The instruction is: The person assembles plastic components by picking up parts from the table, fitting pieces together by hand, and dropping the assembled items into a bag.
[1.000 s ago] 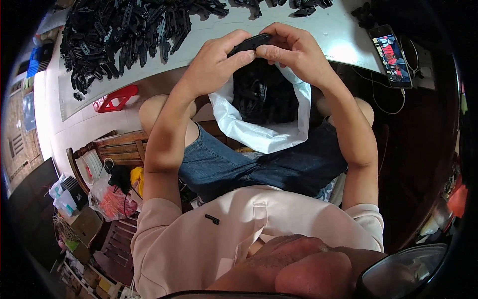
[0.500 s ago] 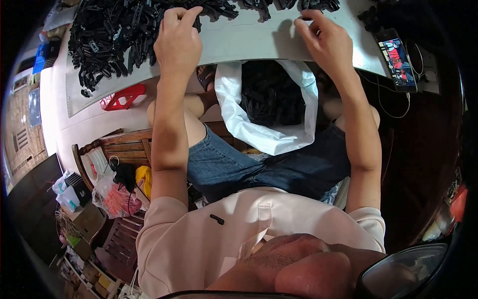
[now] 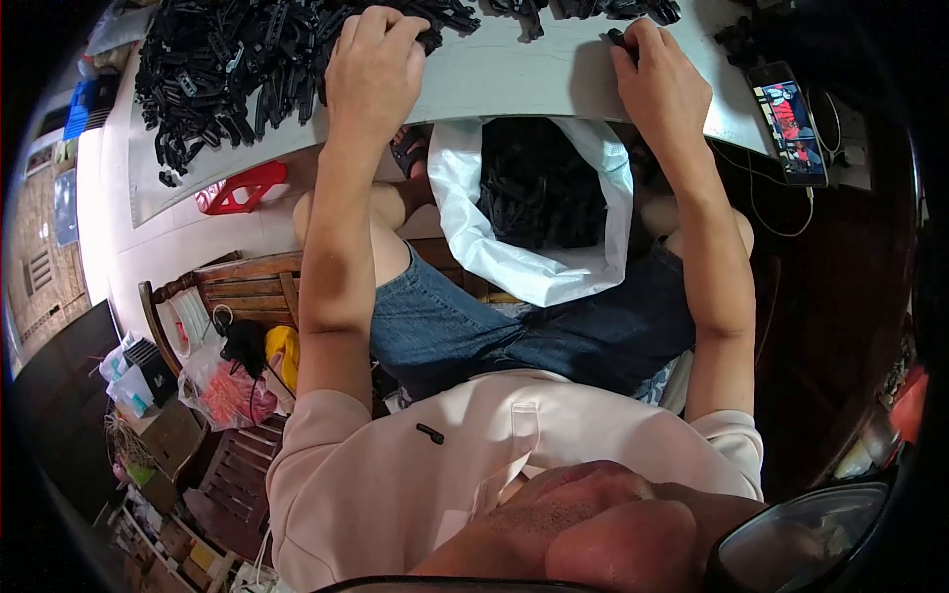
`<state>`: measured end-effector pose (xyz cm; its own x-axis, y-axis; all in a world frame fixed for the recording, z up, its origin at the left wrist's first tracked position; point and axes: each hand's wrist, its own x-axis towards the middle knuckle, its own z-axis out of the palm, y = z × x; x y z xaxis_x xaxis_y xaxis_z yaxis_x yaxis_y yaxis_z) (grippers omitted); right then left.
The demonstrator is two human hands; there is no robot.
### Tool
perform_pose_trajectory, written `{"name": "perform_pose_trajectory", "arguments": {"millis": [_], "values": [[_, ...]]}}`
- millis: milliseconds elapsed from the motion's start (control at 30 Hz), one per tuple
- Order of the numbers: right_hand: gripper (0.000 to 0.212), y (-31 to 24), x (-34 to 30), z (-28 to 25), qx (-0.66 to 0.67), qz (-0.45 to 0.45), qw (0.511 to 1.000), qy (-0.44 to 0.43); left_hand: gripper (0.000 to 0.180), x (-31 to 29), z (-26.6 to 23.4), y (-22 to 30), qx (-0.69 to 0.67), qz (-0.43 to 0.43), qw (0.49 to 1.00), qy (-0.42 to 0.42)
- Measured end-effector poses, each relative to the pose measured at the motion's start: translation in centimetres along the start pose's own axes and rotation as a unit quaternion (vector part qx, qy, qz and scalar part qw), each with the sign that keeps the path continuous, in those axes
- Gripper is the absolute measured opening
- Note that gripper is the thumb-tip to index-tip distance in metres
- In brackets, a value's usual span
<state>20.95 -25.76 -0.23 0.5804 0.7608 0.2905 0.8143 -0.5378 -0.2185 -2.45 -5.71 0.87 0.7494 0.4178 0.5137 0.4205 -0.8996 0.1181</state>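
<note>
Black parts (image 3: 227, 79) lie in a big heap on the left side of the pale table (image 3: 514, 84), and smaller groups (image 3: 532, 18) of them lie along its far side. The person's left hand (image 3: 374, 79) is at the right border of the heap, with fingers half bent; whether they grip some part is not clear. The right hand (image 3: 664, 89) is also half bent, over the table, and a small black piece (image 3: 616, 37) shows at its thumb, though one cannot see if it is pinched. Between the knees is a white bag (image 3: 514, 277), its mouth wide, with more black pieces (image 3: 539, 198) inside
</note>
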Motion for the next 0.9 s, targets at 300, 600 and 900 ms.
{"name": "perform_pose_trajectory", "arguments": {"millis": [300, 600, 900], "values": [[0.028, 0.4, -0.6, -0.5, -0.002, 0.003, 1.000, 0.015, 0.020, 1.5, 1.9, -0.7, -0.021, 0.056, 0.998, 0.025], [0.029, -2.2, -0.8, -0.7, 0.440, -0.048, 0.897, -0.002, 0.027, 1.0, 0.1, 3.2, -0.405, -0.153, 0.899, 0.068], [0.023, -4.4, -2.7, -1.7, 0.699, 0.036, 0.690, -0.186, 0.029, -0.3, 0.3, 7.6, -0.671, -0.341, 0.640, -0.155]]}}
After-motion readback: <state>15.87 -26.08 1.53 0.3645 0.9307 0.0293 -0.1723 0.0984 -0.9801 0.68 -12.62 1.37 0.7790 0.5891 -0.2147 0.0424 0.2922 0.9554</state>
